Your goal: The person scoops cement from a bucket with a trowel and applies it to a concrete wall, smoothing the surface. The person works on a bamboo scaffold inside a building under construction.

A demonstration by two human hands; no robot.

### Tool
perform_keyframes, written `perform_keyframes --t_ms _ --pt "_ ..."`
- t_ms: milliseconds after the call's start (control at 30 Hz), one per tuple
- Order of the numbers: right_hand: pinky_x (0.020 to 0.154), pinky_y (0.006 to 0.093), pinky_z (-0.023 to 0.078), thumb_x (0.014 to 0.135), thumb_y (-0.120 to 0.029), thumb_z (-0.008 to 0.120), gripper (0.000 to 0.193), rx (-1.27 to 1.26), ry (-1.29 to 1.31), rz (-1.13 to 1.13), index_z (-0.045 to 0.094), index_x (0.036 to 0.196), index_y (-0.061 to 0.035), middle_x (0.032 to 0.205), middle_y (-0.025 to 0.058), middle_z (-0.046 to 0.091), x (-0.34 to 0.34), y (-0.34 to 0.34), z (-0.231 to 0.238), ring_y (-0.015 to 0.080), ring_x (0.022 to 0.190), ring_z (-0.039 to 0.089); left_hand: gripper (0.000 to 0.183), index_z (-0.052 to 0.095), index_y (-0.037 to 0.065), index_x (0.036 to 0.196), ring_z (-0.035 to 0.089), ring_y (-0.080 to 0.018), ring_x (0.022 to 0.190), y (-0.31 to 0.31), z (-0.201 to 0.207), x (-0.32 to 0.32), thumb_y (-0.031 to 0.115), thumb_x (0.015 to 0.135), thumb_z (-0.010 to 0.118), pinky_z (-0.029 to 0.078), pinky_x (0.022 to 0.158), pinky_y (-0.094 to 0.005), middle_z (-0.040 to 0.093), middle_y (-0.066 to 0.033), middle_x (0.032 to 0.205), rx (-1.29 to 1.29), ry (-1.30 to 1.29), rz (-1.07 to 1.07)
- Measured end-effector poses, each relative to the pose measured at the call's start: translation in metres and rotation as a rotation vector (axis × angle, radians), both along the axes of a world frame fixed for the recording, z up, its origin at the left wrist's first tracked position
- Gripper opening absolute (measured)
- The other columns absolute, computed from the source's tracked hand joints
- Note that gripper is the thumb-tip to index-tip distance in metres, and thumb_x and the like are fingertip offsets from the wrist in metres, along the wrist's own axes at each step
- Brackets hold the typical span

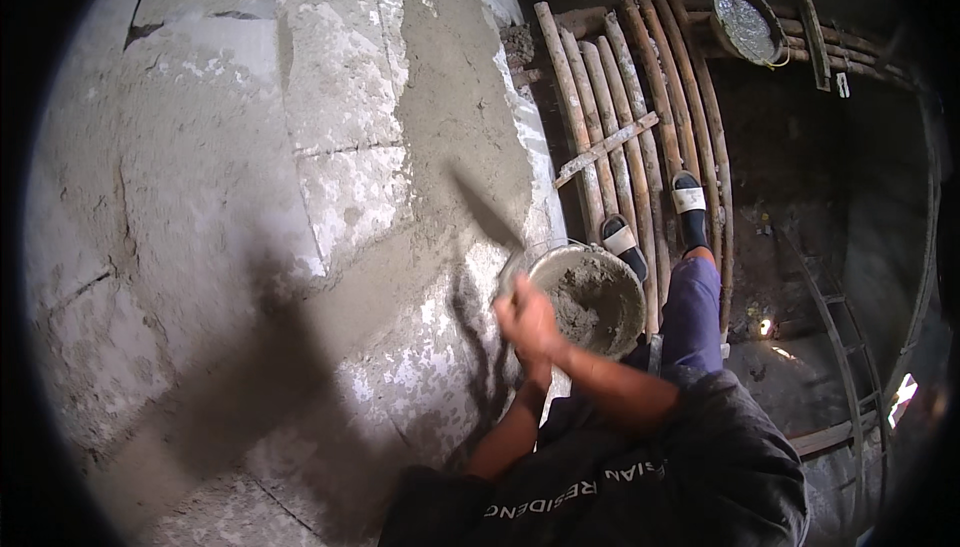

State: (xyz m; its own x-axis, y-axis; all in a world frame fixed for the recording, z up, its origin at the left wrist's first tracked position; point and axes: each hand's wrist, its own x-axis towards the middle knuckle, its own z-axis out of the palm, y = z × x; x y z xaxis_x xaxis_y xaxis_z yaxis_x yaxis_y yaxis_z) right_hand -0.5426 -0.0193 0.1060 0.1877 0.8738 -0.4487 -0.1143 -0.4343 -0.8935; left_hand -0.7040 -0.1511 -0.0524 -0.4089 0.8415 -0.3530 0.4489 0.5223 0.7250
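Note:
My right hand (530, 319) is closed around the handle of a pointed trowel (484, 209), its blade slanting up and left over the wall, slightly blurred. Beside it stands a bucket (638, 292) with grey wet mortar (590, 299) inside. My left hand (537, 371) is close to the bucket's near left side, mostly hidden behind the right wrist; its fingers do not show. A band of fresh grey mortar (455, 87) covers part of the block wall (345, 202), which is otherwise pale and patchy.
My feet in sandals (690, 195) stand on a platform of wooden poles (640, 77), with a short board (607, 147) laid across. Another bucket (748, 27) sits on poles at the back right. A ladder (845, 347) stands lower right, beyond the platform's edge.

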Motion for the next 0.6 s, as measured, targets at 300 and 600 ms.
perform_keyframes --t_ms 300,600 --pt "0.069 0.0363 0.051 0.073 -0.028 0.061 0.045 -0.496 0.253 -0.04 0.055 0.097 0.0094 0.083 0.0223 0.063 0.0 0.066 -0.162 0.0298 0.076 0.063 0.047 0.052 -0.007 0.106 0.054 -0.0418 0.094 0.031 0.048 0.049 0.034 0.082 0.053 0.042 0.083 -0.041 0.058 -0.027 0.101 -0.408 0.044 -0.066" --pt "0.06 0.0364 0.047 0.078 -0.021 0.058 0.028 0.004 0.124 0.068 0.051 0.093 0.0017 0.071 0.0126 0.06 -0.032 -0.005 -0.027 0.0203 0.065 0.059 0.068 0.042 -0.004 0.125 0.041 -0.0354 0.119 0.015 -0.009 0.03 0.05 0.085 0.047 0.029 0.101 -0.0411 0.046 -0.0232 0.126 -0.485 0.568 -0.295"
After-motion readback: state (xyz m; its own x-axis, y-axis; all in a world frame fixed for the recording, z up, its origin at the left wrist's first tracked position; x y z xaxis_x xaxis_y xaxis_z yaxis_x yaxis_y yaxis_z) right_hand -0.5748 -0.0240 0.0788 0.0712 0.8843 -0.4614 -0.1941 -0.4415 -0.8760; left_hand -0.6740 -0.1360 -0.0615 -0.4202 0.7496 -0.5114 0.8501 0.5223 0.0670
